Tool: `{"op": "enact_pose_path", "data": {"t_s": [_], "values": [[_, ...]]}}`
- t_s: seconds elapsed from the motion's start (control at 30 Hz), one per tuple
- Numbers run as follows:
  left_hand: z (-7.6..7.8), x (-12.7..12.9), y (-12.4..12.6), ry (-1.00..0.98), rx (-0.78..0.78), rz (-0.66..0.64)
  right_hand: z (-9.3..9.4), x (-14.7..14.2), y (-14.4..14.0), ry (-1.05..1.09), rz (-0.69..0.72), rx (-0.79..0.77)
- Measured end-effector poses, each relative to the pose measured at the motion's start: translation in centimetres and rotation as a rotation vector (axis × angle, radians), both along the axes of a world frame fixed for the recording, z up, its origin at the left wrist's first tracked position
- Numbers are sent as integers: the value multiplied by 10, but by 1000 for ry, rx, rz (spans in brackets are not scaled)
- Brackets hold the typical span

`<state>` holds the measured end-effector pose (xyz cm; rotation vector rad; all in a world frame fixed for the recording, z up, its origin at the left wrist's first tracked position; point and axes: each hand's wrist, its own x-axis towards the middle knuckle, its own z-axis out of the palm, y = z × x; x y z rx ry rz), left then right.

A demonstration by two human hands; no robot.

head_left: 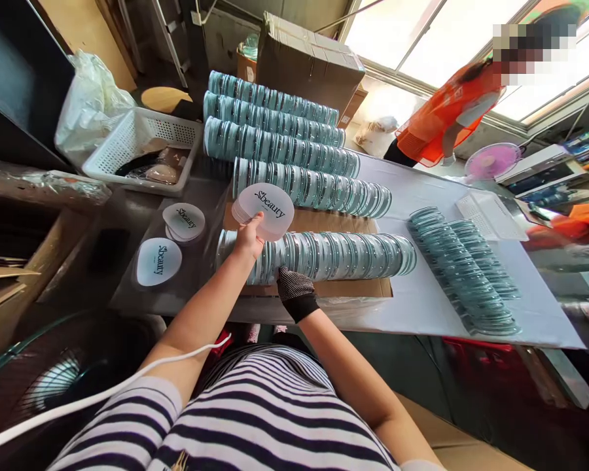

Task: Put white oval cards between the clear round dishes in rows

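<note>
One gloved right hand (pixel 297 291): against the nearest row of glassy discs (pixel 348 255), finger closure unclear
Bare left hand (pixel 249 237): clamped on rounded cards (pixel 275 221) over that row
Lettering: "beauty" on these cards and two stacks (pixel 150 265) leftward
White perforated basket (pixel 108 147): brown and dark items (pixel 160 167)

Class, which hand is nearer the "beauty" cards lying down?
Left. The left hand is right of those cards, holding similar cards; the right hand is farther right, at the glass discs.
</note>
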<state>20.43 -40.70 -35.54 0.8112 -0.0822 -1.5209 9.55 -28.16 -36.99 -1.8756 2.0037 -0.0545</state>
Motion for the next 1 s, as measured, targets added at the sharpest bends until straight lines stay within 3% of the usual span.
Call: {"op": "enact_pose_path", "data": {"t_s": [0.17, 0.27, 0.33, 0.43, 0.53, 0.67, 0.73, 0.87, 0.93, 1.0], "values": [[-2, -3, 5, -18, -51, 59, 2, -14, 2, -547, 15, 218], [-5, -7, 5, -62, -75, 77, 16, -25, -8, -584, 12, 265], [-7, -9, 5, -89, -77, 77, 31, -33, -25, -429, -56, 89], [-6, -10, 9, -110, -116, 51, 54, -44, -57, -342, -131, -340], [-2, -5, 21, -115, -147, 9, 68, -46, -70, -258, -47, -576], [2, 6, 40, -127, -153, -29, 65, -24, -44, -172, 133, -702], [5, 9, 46, -149, -128, -43, 59, -9, -34, -215, 141, -658], [12, 11, 46, -162, -120, -79, 54, 2, -41, -504, -104, -441], [15, 16, 39, -133, -119, -65, 59, -4, -35, -560, -237, -478], [16, 26, 29, -106, -103, 17, 64, -13, -9, -439, -262, -534]]}}
